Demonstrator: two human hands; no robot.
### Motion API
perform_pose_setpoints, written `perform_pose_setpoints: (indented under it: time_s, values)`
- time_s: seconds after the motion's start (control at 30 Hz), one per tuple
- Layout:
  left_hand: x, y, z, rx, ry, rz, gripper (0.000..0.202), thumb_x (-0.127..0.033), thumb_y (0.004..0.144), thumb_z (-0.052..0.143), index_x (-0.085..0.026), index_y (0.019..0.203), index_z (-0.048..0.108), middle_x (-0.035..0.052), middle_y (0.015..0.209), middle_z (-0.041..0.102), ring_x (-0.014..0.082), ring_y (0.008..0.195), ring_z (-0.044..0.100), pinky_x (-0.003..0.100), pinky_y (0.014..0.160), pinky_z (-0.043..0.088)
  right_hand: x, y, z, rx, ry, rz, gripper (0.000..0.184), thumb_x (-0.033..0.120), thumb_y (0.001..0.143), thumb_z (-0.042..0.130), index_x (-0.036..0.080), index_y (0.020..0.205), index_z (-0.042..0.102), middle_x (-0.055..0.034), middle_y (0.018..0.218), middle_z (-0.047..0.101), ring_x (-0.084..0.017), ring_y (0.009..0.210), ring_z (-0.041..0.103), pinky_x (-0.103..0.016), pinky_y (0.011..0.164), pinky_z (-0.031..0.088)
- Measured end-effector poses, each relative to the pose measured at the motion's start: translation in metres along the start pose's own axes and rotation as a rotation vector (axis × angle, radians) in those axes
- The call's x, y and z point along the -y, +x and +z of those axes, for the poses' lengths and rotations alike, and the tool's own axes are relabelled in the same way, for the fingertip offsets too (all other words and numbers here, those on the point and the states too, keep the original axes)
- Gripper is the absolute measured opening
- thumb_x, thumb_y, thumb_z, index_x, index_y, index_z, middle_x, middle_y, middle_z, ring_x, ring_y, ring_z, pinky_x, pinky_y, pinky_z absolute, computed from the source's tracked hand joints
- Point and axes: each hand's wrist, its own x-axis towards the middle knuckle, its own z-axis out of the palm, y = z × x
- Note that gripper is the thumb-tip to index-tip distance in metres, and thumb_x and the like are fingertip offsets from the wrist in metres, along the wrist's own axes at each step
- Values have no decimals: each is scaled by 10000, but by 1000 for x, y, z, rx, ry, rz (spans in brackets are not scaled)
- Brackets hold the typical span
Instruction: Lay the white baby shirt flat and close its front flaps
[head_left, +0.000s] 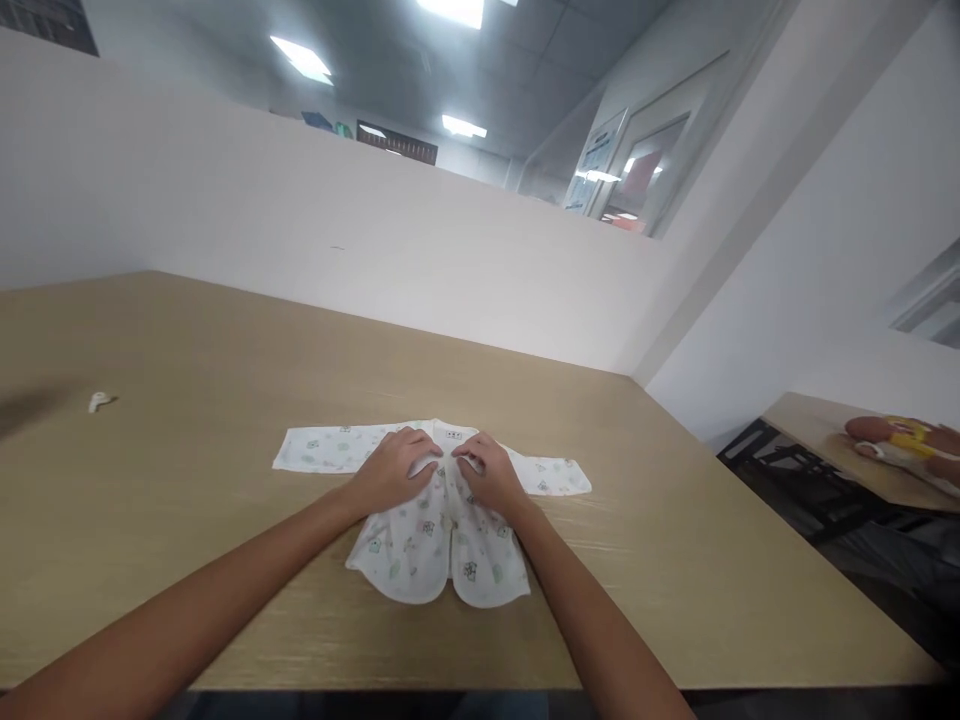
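On the wooden table [675, 560] by white walls, both hands' fingers [420, 450] press flat on a baby shirt [442, 540].

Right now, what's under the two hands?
The left hand and right hand rest on a small white printed baby shirt spread flat on the wooden table. The cloth beneath the palms, near the collar, is covered.

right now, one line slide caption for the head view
Both hands, left and right, press a baby shirt flat on a wooden table.

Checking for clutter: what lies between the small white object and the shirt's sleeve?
Only bare table separates the white object from the shirt, seen in the head view.
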Motion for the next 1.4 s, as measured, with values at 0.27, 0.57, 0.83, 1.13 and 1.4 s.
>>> perform_pose_setpoints:
  time_s: [0.27,0.57,0.83,1.13,1.4]
  values:
    - [-4,-4,6,91,86,52,569,-653,837,256,-302,1095,621,-17,1200,580,92,1239,485,508,1286,439,9,-3,-1,88,-51,-19,217,195,914,600,179,1102,708,-50,1109,640,-183,1107,557,-320,1012,421]
    - [-1,-4,8,122,67,58,590,-654,830,224,-309,1126,600,-14,1153,554,69,1143,489,409,1188,485,20,-4,-13,124,-86,25,278,265,958,556,205,1207,665,-35,1155,622,-146,1051,560,-287,928,440]
    - [0,-3,7,164,46,34,623,-688,807,217,-323,1137,598,-10,1175,551,86,1187,470,459,1230,464,41,-7,-21,328,-173,175,220,323,815,674,159,714,568,3,733,605,-112,674,488,-260,590,328]
    - [-7,-2,14,97,9,-12,632,-767,778,319,-293,1019,660,-17,1082,613,66,1098,508,426,1245,442,36,-3,-39,404,75,253,156,258,845,571,155,771,663,-8,728,634,-114,659,542,-227,604,400]
    - [-4,6,23,71,-169,-32,890,-935,587,285,-204,909,679,-5,930,645,-2,847,508,151,841,434,38,-3,-40,416,140,250,168,282,856,598,163,832,713,-21,778,670,-130,683,599,-224,610,448]
